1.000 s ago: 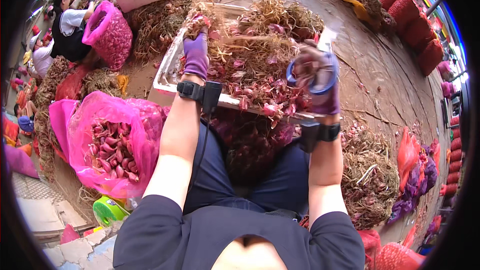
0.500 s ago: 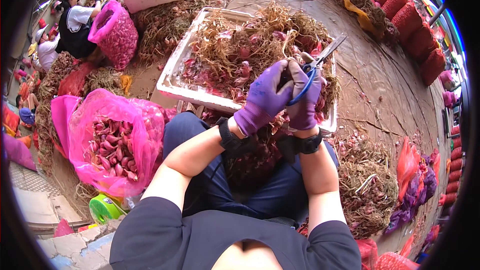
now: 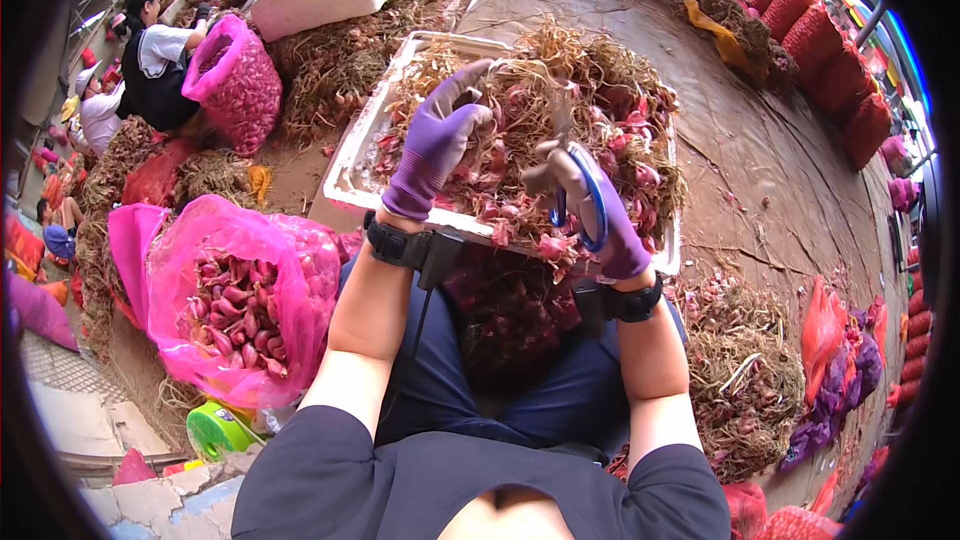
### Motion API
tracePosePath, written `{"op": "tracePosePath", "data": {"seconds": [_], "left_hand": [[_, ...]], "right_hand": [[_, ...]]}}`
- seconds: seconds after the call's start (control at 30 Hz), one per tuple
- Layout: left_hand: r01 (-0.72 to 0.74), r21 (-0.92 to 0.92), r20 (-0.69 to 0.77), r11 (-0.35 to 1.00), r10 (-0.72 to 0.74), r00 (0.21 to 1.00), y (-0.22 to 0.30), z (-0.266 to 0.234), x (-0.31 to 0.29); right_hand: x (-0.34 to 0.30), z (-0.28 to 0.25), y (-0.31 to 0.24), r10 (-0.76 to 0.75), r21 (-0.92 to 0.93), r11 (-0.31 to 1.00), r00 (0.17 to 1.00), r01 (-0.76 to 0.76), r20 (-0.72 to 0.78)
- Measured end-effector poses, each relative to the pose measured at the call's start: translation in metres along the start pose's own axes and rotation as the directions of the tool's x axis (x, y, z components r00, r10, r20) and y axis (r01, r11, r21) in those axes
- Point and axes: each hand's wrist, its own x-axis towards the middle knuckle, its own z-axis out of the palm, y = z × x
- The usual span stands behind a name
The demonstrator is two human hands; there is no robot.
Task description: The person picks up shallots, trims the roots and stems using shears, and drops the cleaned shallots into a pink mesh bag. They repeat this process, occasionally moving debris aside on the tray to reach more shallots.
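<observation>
My right hand (image 3: pixel 600 202), in a purple glove with a dark grip face, is closed round scissors (image 3: pixel 599 220) with blue handles. Their blades point away from me over a heap of shallots with dried stalks (image 3: pixel 590 105). To the left, my left hand (image 3: pixel 437 148), gloved alike, hovers above the same heap. Its fingers are curved and its thumb stands apart, with nothing plainly held; pale stalks show by the fingertips. The heap lies in a white foam tray (image 3: pixel 348 168) in front of my knees.
A pink mesh bag (image 3: pixel 300 340) of trimmed shallots stands at my left, by a green round container (image 3: pixel 212 430). A dry heap of stalks (image 3: pixel 745 380) lies at my right. Farther left, a person (image 3: pixel 160 60) sits beside another pink bag (image 3: pixel 240 90). Red sacks (image 3: pixel 825 45) line the far right.
My hands have come apart from over the tray's right part. The left moved leftward and its fingers opened; the right came nearer me and turned the scissors' blades more straight ahead.
</observation>
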Motion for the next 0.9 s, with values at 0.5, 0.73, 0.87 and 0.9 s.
{"op": "tracePosePath", "data": {"seconds": [0.5, 0.73, 0.87, 0.9], "left_hand": [[0.09, 0.041, 0.225, 0.995, -0.097, 0.97, 0.003, -0.003, 0.0], [0.093, -0.013, 0.343, 0.996, -0.083, 0.936, -0.021, 0.025, -0.007], [0.129, 0.037, 0.346, 0.991, -0.134, 0.928, -0.024, 0.032, -0.006], [0.077, 0.016, 0.345, 0.997, -0.078, 0.935, -0.024, 0.035, -0.007]], "right_hand": [[-0.001, 0.016, -0.004, 0.005, -0.032, 0.999, 0.968, -0.013, -0.249], [0.01, 0.01, 0.006, -0.371, 0.034, 0.916, 0.874, 0.4, -0.313], [0.01, -0.006, 0.01, -0.37, -0.021, 0.923, 0.87, 0.384, -0.327], [0.008, -0.004, 0.007, -0.359, 0.032, 0.92, 0.873, 0.391, -0.329]]}}
